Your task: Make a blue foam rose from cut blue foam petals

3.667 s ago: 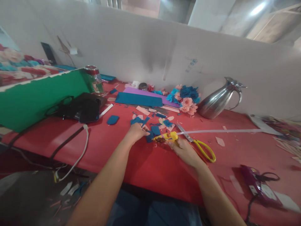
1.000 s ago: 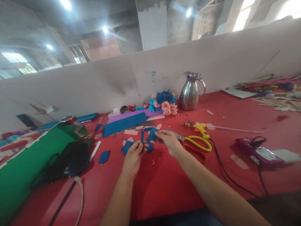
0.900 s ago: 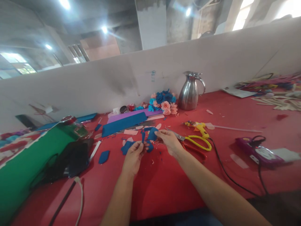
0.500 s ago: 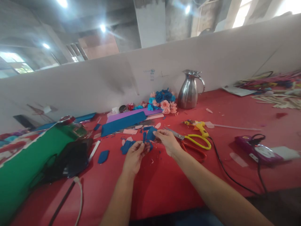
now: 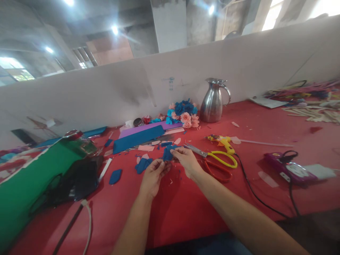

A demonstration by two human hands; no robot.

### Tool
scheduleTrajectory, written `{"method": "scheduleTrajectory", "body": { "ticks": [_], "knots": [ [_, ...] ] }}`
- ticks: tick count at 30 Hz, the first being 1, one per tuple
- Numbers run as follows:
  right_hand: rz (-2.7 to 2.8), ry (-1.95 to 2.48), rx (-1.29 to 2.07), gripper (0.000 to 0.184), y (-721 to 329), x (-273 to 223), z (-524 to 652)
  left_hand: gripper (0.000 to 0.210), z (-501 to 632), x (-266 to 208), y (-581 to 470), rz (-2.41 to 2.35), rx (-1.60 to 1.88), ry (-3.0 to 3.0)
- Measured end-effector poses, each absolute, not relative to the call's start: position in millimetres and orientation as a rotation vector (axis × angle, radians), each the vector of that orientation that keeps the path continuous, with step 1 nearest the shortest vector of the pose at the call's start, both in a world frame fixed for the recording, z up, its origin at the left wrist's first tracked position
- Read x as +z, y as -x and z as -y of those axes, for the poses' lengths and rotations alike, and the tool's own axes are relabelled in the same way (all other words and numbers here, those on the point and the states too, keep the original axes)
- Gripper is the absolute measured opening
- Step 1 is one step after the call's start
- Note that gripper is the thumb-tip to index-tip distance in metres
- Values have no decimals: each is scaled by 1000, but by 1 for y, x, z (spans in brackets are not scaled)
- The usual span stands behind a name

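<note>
Between my two hands is a blue paper flower piece, small and partly covered by my fingers. My left hand pinches its lower end, fingers closed. From the right, my right hand has thumb and fingertips closed on its upper edge. Loose blue petals lie on the red table just left of my left hand, and a single blue petal lies farther left. Scissors with yellow and red handles rest right beside my right hand.
Behind stand a bunch of blue and pink paper flowers and a steel jug. A yellow glue gun trails its cord to a purple power strip. Blue paper lies ahead; a green box stands left.
The blue petal in my right hand and the piece in my left have come together; a narrow strip that stood between them no longer shows separately. My hands moved slightly closer.
</note>
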State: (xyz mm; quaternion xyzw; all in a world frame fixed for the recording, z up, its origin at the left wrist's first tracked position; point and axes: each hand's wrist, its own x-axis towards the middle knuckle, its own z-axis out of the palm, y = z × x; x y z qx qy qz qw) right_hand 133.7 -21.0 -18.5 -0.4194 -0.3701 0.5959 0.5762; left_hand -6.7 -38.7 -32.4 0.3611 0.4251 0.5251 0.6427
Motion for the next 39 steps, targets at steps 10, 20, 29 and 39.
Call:
{"method": "scheduleTrajectory", "body": {
  "ticks": [10, 20, 29, 39],
  "knots": [
    [902, 965, 1395, 37, -130, -20, 23, 35, 39, -35, 3, -978, 1204, -831],
    [872, 956, 1420, 38, -128, -20, 24, 38, 40, -33, 2, -999, 1212, -838],
    [873, 943, 1425, 38, -127, -19, 25, 36, 41, -33, 3, -1025, 1206, -867],
    [876, 951, 1418, 38, -126, -19, 27, 35, 40, -33, 3, -1036, 1251, -818]
  ]
}}
